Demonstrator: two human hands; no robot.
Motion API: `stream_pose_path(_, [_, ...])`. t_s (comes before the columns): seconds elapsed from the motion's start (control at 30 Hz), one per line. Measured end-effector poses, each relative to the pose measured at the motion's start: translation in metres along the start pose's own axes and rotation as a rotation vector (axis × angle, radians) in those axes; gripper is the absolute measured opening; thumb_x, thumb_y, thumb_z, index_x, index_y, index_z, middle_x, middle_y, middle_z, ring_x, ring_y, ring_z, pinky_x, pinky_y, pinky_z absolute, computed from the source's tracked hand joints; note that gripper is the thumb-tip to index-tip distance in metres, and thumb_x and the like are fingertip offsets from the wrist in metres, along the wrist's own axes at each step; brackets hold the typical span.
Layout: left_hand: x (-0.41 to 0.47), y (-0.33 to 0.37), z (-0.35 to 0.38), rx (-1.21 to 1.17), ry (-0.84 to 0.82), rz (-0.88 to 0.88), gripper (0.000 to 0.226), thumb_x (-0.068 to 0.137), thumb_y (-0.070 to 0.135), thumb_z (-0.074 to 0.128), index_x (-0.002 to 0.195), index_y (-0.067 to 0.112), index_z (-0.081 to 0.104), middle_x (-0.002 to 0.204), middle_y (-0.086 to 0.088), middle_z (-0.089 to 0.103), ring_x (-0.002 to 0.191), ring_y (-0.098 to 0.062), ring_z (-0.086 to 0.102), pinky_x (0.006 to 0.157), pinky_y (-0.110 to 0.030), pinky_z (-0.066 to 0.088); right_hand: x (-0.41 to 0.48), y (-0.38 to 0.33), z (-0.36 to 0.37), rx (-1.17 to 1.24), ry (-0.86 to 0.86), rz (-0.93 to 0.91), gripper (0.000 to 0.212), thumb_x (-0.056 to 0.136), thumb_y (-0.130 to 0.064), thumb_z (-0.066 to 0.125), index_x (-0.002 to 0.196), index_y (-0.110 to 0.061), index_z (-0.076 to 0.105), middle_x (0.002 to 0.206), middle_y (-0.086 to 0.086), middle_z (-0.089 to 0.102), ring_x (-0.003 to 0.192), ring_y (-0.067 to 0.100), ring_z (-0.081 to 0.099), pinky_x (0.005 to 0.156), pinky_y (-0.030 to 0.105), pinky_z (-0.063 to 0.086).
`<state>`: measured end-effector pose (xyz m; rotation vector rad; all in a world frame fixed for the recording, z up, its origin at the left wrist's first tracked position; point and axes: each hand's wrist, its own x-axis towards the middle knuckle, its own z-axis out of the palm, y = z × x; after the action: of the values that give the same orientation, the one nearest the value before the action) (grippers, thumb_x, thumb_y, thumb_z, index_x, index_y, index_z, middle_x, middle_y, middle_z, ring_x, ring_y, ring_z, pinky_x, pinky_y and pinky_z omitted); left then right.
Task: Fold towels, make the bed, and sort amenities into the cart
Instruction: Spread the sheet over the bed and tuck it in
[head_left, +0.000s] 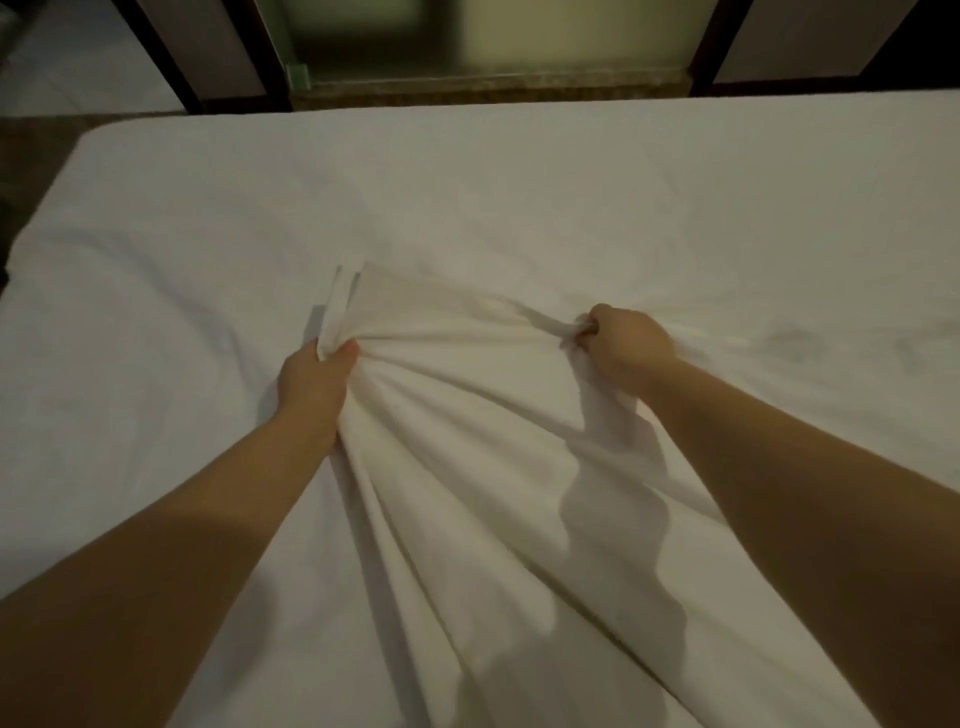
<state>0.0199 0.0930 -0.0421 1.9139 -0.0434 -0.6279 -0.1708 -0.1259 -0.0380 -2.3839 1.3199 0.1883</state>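
A white sheet (467, 415) lies bunched in long folds on the white bed (467, 182), running from the middle of the mattress down toward me. My left hand (314, 382) grips a gathered corner of the sheet, whose edges stick up just above the fingers. My right hand (621, 345) grips another bunched part of the same sheet, about a forearm's length to the right. The cloth between the two hands is pulled into taut creases.
The mattress ends at a rounded corner at the far left (98, 140). Beyond the bed's far edge stand dark wooden frames (182, 57) and a frosted glass panel with a stone sill (493, 83). Dark floor shows at the left (31, 171).
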Motion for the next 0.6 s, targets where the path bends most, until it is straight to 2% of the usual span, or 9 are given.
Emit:
stream_pose_path(0.07, [0.008,-0.006,-0.002,-0.030,0.006,-0.030,0.031,0.093,0.015,0.058,0.123,0.008,0.059,0.110,-0.008,0.061,0.105,-0.028,0.059,0.099,-0.041,0.046,0.009,-0.011,-0.004,-0.029,0.092,-0.043,0.025,0.095,-0.022,0.046,0.111,-0.007,0.059,0.114,0.018,0.063,0.106,0.035,0.056,0.082,0.033,0.041])
stream_pose_path(0.17, [0.020,-0.018,0.001,-0.090,0.019,-0.080,0.031,0.093,0.018,0.059,0.122,0.007,0.059,0.113,-0.009,0.062,0.110,-0.031,0.058,0.101,-0.045,0.045,0.015,-0.026,-0.002,0.249,0.334,-0.040,0.022,0.095,-0.015,0.038,0.109,-0.009,0.054,0.102,0.013,0.059,0.092,0.029,0.052,0.076,0.034,0.035])
stream_pose_path(0.2, [0.023,-0.022,0.001,-0.106,0.026,-0.090,0.033,0.093,0.019,0.060,0.123,0.007,0.059,0.115,-0.010,0.062,0.110,-0.031,0.058,0.101,-0.045,0.045,0.014,-0.028,0.004,0.315,0.320,-0.061,0.025,0.095,-0.015,0.038,0.113,-0.012,0.053,0.105,0.012,0.059,0.095,0.028,0.052,0.078,0.033,0.035])
stream_pose_path(0.27, [0.026,-0.028,0.002,-0.134,0.019,-0.086,0.037,0.092,0.022,0.061,0.125,0.006,0.058,0.114,-0.009,0.062,0.110,-0.029,0.059,0.100,-0.043,0.046,0.004,-0.029,0.024,0.209,0.190,-0.160,0.038,0.096,-0.020,0.041,0.133,-0.017,0.045,0.131,0.011,0.052,0.123,0.028,0.045,0.097,0.036,0.033])
stream_pose_path(0.33, [0.023,-0.030,0.000,-0.159,-0.008,-0.094,0.039,0.091,0.023,0.063,0.127,0.007,0.058,0.113,-0.007,0.063,0.107,-0.027,0.060,0.097,-0.039,0.048,-0.010,-0.025,0.044,0.043,0.117,-0.214,0.056,0.098,-0.029,0.040,0.150,-0.018,0.022,0.154,0.005,0.028,0.143,0.023,0.020,0.114,0.041,0.015])
stream_pose_path(0.37, [0.020,-0.029,-0.001,-0.190,-0.027,-0.099,0.040,0.091,0.024,0.063,0.128,0.008,0.057,0.114,-0.007,0.063,0.104,-0.026,0.061,0.094,-0.037,0.049,-0.020,-0.026,0.050,0.020,0.113,-0.208,0.061,0.098,-0.033,0.039,0.152,-0.018,0.013,0.158,0.002,0.019,0.146,0.022,0.013,0.116,0.042,0.010])
stream_pose_path(0.43, [0.008,-0.027,-0.003,-0.283,-0.079,-0.115,0.040,0.092,0.024,0.061,0.130,0.011,0.054,0.113,-0.006,0.064,0.098,-0.023,0.062,0.088,-0.036,0.051,-0.046,-0.029,0.062,0.005,0.136,-0.204,0.065,0.098,-0.040,0.037,0.153,-0.019,0.010,0.160,0.001,0.014,0.146,0.022,0.011,0.117,0.043,0.008])
stream_pose_path(0.53, [-0.027,-0.035,-0.008,-0.333,-0.105,-0.112,0.038,0.095,0.019,0.056,0.132,0.012,0.049,0.117,-0.008,0.061,0.096,-0.022,0.061,0.086,-0.037,0.051,-0.100,-0.032,0.087,0.037,0.159,-0.220,0.064,0.096,-0.049,0.034,0.152,-0.021,0.019,0.158,0.000,0.022,0.145,0.022,0.019,0.115,0.042,0.012])
stream_pose_path(0.6, [-0.060,-0.054,-0.012,-0.294,-0.066,-0.089,0.041,0.094,0.011,0.055,0.134,0.009,0.045,0.124,-0.011,0.059,0.100,-0.024,0.061,0.089,-0.039,0.051,-0.141,-0.034,0.101,0.077,0.167,-0.222,0.070,0.089,-0.056,0.024,0.150,-0.021,0.027,0.155,0.001,0.029,0.143,0.022,0.025,0.114,0.042,0.015])
